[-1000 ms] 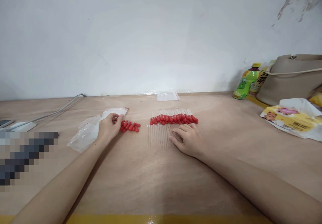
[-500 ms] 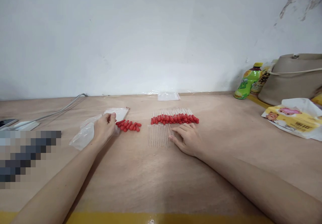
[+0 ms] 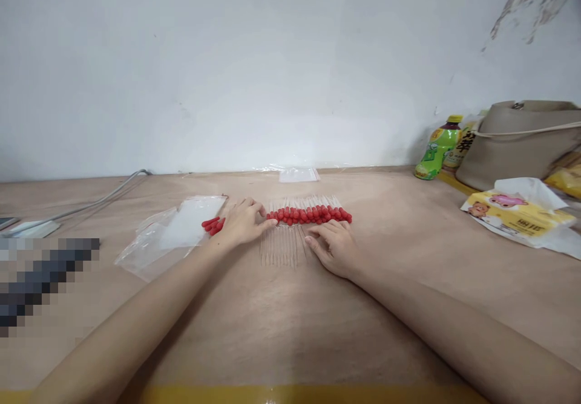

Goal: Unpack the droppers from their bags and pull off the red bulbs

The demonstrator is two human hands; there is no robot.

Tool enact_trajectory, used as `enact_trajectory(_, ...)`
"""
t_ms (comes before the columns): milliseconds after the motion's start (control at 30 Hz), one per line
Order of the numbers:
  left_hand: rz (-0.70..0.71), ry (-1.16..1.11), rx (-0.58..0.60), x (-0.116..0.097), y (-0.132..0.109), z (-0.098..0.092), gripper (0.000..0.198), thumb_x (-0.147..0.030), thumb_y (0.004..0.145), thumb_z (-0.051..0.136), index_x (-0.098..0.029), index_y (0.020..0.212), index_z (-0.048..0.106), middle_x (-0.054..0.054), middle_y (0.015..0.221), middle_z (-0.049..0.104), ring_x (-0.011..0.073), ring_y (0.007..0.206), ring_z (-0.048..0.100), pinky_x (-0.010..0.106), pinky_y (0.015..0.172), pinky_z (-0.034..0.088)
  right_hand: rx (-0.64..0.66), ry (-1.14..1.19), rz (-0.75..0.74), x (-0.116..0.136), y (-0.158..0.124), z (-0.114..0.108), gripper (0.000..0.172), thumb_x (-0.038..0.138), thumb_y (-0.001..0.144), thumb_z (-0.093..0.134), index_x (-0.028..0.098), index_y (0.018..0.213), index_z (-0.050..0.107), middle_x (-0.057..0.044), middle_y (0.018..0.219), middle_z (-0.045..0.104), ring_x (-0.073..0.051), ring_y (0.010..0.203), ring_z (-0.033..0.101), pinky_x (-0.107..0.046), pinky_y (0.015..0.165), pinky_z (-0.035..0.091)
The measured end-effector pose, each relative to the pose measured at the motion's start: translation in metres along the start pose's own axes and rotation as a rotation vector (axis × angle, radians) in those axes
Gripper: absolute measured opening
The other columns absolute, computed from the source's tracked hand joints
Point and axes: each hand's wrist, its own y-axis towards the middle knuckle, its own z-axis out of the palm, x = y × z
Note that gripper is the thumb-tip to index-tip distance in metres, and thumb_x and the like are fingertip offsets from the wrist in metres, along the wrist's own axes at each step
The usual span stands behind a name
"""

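Note:
A row of clear glass droppers with red rubber bulbs (image 3: 309,215) lies across the middle of the brown table (image 3: 281,319). In front of it lie several bare glass tubes (image 3: 278,250). My left hand (image 3: 244,223) rests over a small heap of loose red bulbs (image 3: 212,224), its fingers curled and reaching the row's left end; what they pinch is hidden. My right hand (image 3: 334,246) lies flat and open on the table, fingertips touching the right side of the bare tubes.
Empty clear plastic bags (image 3: 170,233) lie left of the bulbs, another (image 3: 298,175) by the wall. A grey cable (image 3: 91,200) runs at far left. At right stand a green bottle (image 3: 434,149), a beige handbag (image 3: 517,141) and a tissue pack (image 3: 515,211).
My left hand left the plastic bag and moved right over the loose bulbs to the left end of the dropper row. My right hand stayed put.

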Motion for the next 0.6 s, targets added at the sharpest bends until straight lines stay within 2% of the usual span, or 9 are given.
enact_trajectory(100, -0.041, -0.077, 0.04, 0.0, 0.008, 0.005, 0.032, -0.051, 0.071, 0.055, -0.02, 0.071, 0.061, 0.005, 0.082, 0.056, 0.024, 0.087, 0.052, 0.036, 0.08, 0.038, 0.0, 0.011, 0.016, -0.001, 0.001, 0.0, 0.021, 0.033, 0.085, 0.047, 0.018, 0.087, 0.061, -0.003, 0.083, 0.067, -0.016, 0.077, 0.054, -0.033, 0.075, 0.031)
enact_trajectory(200, -0.097, -0.181, 0.011, 0.002, 0.012, 0.011, 0.025, -0.044, 0.071, 0.057, -0.02, 0.066, 0.061, 0.004, 0.079, 0.057, 0.022, 0.084, 0.054, 0.034, 0.079, 0.039, 0.012, 0.021, 0.028, -0.001, 0.001, 0.001, 0.02, 0.032, 0.086, 0.046, 0.018, 0.086, 0.061, -0.003, 0.083, 0.067, -0.016, 0.076, 0.054, -0.033, 0.075, 0.03)
enact_trajectory(333, -0.217, -0.216, -0.108, 0.004, 0.009, 0.016, 0.027, -0.04, 0.078, 0.048, -0.018, 0.068, 0.06, 0.005, 0.076, 0.059, 0.0211, 0.08, 0.055, 0.033, 0.075, 0.041, 0.031, 0.017, 0.038, -0.001, 0.001, 0.001, 0.02, 0.029, 0.087, 0.044, 0.019, 0.085, 0.062, -0.002, 0.079, 0.067, -0.016, 0.074, 0.053, -0.032, 0.073, 0.029)
enact_trajectory(433, -0.299, -0.222, -0.226, -0.001, -0.003, 0.011, 0.031, -0.04, 0.083, 0.041, -0.017, 0.073, 0.058, 0.005, 0.078, 0.058, 0.0206, 0.08, 0.054, 0.033, 0.073, 0.042, 0.058, 0.018, 0.035, -0.001, 0.001, 0.001, 0.021, 0.025, 0.087, 0.042, 0.02, 0.085, 0.061, -0.002, 0.079, 0.067, -0.016, 0.073, 0.051, -0.032, 0.071, 0.029)
enact_trajectory(500, -0.26, -0.235, -0.312, -0.007, -0.017, 0.005, 0.027, -0.039, 0.083, 0.043, -0.017, 0.074, 0.057, 0.004, 0.08, 0.057, 0.0197, 0.084, 0.053, 0.033, 0.076, 0.041, 0.091, 0.03, 0.015, -0.002, 0.002, 0.0, 0.021, 0.024, 0.088, 0.041, 0.02, 0.086, 0.061, -0.002, 0.081, 0.067, -0.016, 0.072, 0.05, -0.032, 0.07, 0.03)
enact_trajectory(600, -0.047, -0.288, -0.417, -0.02, -0.041, -0.003, 0.018, -0.032, 0.083, 0.047, -0.018, 0.078, 0.056, 0.004, 0.085, 0.055, 0.0179, 0.085, 0.052, 0.032, 0.078, 0.042, 0.145, 0.05, -0.023, -0.003, 0.002, 0.001, 0.022, 0.022, 0.088, 0.039, 0.019, 0.09, 0.06, -0.003, 0.084, 0.066, -0.016, 0.075, 0.05, -0.032, 0.072, 0.033)
